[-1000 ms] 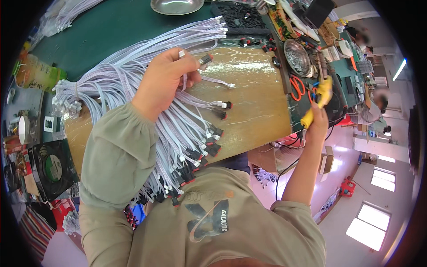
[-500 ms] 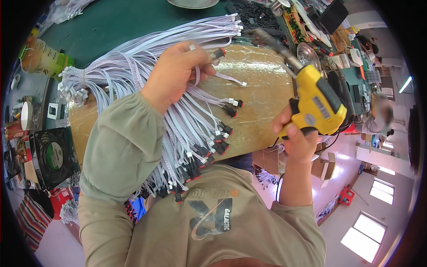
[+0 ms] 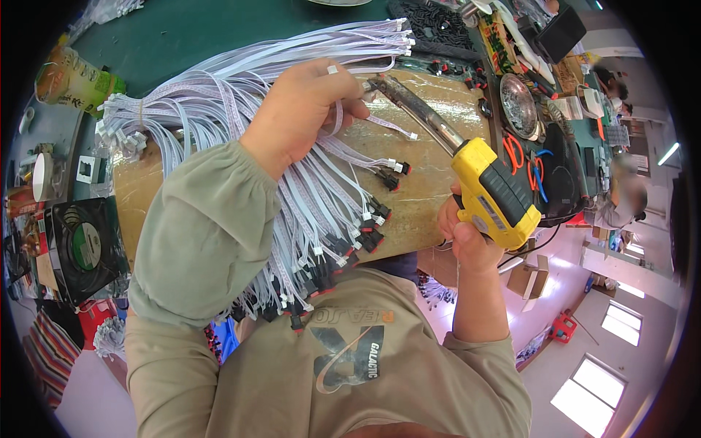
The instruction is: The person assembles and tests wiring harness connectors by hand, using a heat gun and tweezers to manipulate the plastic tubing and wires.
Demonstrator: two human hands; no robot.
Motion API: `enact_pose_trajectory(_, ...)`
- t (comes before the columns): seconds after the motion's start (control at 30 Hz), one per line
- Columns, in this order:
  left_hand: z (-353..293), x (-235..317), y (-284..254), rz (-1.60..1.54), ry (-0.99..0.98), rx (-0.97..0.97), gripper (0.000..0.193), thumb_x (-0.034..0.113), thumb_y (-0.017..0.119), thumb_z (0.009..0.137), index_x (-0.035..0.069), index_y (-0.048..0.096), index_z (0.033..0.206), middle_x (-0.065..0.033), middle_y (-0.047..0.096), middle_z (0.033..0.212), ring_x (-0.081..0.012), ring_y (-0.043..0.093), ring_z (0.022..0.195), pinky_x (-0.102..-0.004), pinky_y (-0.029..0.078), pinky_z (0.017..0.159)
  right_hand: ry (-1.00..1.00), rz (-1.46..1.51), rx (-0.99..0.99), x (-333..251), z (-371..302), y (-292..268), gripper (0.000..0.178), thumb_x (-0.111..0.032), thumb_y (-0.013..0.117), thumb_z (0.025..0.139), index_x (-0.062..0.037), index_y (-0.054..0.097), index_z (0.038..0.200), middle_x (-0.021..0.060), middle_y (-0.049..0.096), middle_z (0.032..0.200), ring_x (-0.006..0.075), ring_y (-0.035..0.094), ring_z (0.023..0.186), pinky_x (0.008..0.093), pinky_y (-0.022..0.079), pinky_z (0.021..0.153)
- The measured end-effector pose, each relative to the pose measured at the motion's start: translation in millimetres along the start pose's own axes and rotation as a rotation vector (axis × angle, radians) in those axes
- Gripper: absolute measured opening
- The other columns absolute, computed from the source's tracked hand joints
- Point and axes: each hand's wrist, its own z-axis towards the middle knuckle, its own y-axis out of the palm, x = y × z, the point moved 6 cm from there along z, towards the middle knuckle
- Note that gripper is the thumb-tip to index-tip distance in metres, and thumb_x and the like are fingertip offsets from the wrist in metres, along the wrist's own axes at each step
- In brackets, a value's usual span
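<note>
My left hand (image 3: 303, 109) is closed in a pinch on a flat white ribbon cable (image 3: 338, 118) with a small connector end, mostly hidden by the fingers. My right hand (image 3: 471, 241) wraps the handle of a yellow and black soldering gun (image 3: 496, 193). Its long metal barrel points up and left, with the dark tip at the fingertips of my left hand; contact there cannot be made out. Beneath my left arm lies a thick bundle of white ribbon cables (image 3: 219, 91). Several black and red connectors (image 3: 369, 230) hang at the near ends.
The cables rest on a brown, film-covered board (image 3: 431, 109) over a green table (image 3: 182, 36). Right of it are a metal bowl (image 3: 517, 102), orange-handled pliers (image 3: 513, 152) and a black tray of small parts (image 3: 438, 29). A black fan (image 3: 84, 252) stands at left.
My right hand has brought the soldering gun left, and its tip now reaches the fingertips of my left hand. My left hand keeps its pinch on the cable. The view has shifted slightly.
</note>
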Motion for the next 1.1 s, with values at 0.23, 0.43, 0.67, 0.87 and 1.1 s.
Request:
enact_pose_trajectory(0.23, -1, 2, 0, 0.04, 0.005, 0.022, 0.012, 0.015, 0.063, 0.082, 0.006, 0.058, 0.076, -0.0099, 0.066, 0.072, -0.0087, 0.053, 0.057, -0.0199, 0.038, 0.053, -0.014, -0.022, -0.009, 6, -1, -5, 0.061, -0.028, 0.08, 0.073, 0.0043, 0.05, 0.116, 0.0009, 0.044, 0.065, 0.0113, 0.042, 0.053, 0.0241, 0.032, 0.046)
enact_pose_trajectory(0.43, 0, 1, 0, 0.027, -0.006, 0.028, 0.011, 0.015, 0.063, 0.082, 0.006, 0.058, 0.077, -0.0097, 0.066, 0.072, -0.0088, 0.054, 0.056, -0.0193, 0.038, 0.053, 0.077, 0.001, -0.002, 9, -3, -5, 0.055, -0.028, 0.08, 0.073, 0.0023, 0.05, 0.109, 0.0013, 0.045, 0.065, 0.0116, 0.043, 0.054, 0.0237, 0.032, 0.047)
enact_pose_trajectory(0.67, -1, 2, 0, 0.012, -0.004, 0.017, 0.011, 0.015, 0.063, 0.082, 0.006, 0.058, 0.079, -0.0094, 0.066, 0.073, -0.0085, 0.054, 0.057, -0.0193, 0.038, 0.053, 0.0, 0.012, -0.014, 11, -3, -4, 0.065, -0.034, 0.081, 0.072, 0.0023, 0.049, 0.116, 0.0006, 0.045, 0.065, 0.0114, 0.043, 0.055, 0.023, 0.032, 0.047)
enact_pose_trajectory(0.87, -2, 3, 0, 0.003, -0.004, 0.017, 0.011, 0.016, 0.064, 0.082, 0.006, 0.058, 0.079, -0.0093, 0.066, 0.074, -0.008, 0.053, 0.057, -0.0194, 0.037, 0.053, -0.019, 0.001, -0.04, 15, -7, -7, 0.073, -0.034, 0.082, 0.072, 0.0035, 0.048, 0.124, 0.0004, 0.046, 0.067, 0.0102, 0.043, 0.055, 0.0229, 0.033, 0.047)
enact_pose_trajectory(1.1, -1, 1, -1, -0.02, -0.016, 0.017, 0.012, 0.016, 0.065, 0.082, 0.007, 0.058, 0.079, -0.0083, 0.066, 0.074, -0.0082, 0.053, 0.058, -0.0192, 0.038, 0.053, -0.106, -0.083, -0.026, 22, -6, -7, 0.064, -0.03, 0.08, 0.075, 0.0034, 0.05, 0.121, -0.0004, 0.047, 0.07, 0.0099, 0.044, 0.057, 0.0227, 0.035, 0.049)
